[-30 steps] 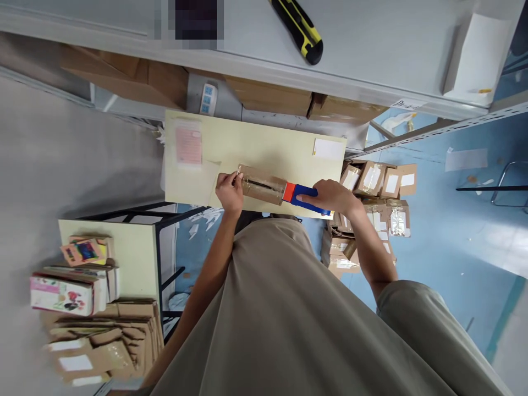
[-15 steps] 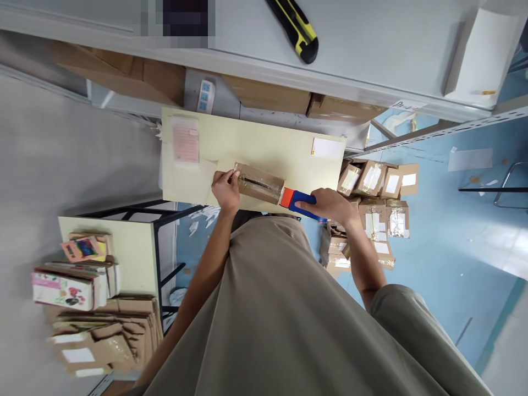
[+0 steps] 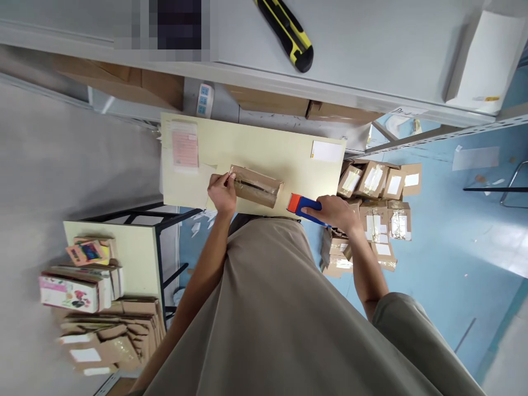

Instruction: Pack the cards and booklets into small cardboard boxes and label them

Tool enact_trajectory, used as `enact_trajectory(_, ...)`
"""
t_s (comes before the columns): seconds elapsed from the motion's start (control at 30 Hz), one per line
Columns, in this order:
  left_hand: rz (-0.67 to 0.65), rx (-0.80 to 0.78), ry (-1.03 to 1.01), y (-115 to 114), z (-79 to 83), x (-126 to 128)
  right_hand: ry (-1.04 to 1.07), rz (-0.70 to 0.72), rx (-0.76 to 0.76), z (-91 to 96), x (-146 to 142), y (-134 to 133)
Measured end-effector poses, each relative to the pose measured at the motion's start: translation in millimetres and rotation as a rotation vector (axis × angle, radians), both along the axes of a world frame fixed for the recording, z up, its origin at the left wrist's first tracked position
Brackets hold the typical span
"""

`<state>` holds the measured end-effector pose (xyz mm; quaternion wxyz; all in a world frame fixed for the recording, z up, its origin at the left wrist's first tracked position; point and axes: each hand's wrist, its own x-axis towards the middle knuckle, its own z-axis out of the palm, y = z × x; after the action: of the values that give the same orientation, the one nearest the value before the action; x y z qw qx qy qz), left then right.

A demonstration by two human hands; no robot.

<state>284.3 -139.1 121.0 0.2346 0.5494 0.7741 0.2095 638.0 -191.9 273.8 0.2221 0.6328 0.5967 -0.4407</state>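
A small long cardboard box (image 3: 256,186) lies on the cream tabletop (image 3: 264,144), with a dark gap running along its top and shiny clear tape on it. My left hand (image 3: 223,192) is closed on the box's left end, thumb and fingers pinching the edge. My right hand (image 3: 335,212) is wrapped round a blue tape dispenser (image 3: 308,208) with an orange-red front. The dispenser is just right of the box, with a small space between them. The tape roll inside it cannot be made out.
On the grey shelf (image 3: 371,60) above lie a yellow-black utility knife (image 3: 286,33) and a white stack (image 3: 484,60). A pink-printed sheet (image 3: 185,146) and a white label pad (image 3: 325,150) lie on the table. Taped boxes (image 3: 373,179) stand right; flattened cartons (image 3: 111,335) are stacked left.
The tape dispenser in my right hand has moved right, away from the box's right end. My left hand still grips the left end, shifted slightly left. The view has tilted a little.
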Motion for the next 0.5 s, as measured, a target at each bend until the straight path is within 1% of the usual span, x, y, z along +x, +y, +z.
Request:
enact_trajectory(0.07,0.004,0.006,0.027,0,-1.0,-1,-0.016,-0.001,-0.028,-6.9,-2,2)
enact_trajectory(0.17,-0.014,0.006,0.061,-1,-1.8,1,-0.074,0.006,-0.043,-22.2,-9,3)
enact_trajectory(0.27,-0.029,0.0,0.073,-3,0.1,5,-0.148,-0.008,-0.028,-39.2,-20,5)
enact_trajectory(0.33,-0.03,-0.008,0.078,-3,2.9,8,-0.162,-0.031,-0.01,-47.9,-29,6)
enact_trajectory(0.4,-0.032,-0.022,0.076,-3,6.1,10,-0.15,-0.05,0.017,-52.2,-40,7)
enact_trajectory(0.5,-0.038,-0.045,0.059,-4,10.5,11,-0.147,-0.048,0.063,-50.2,-58,9)
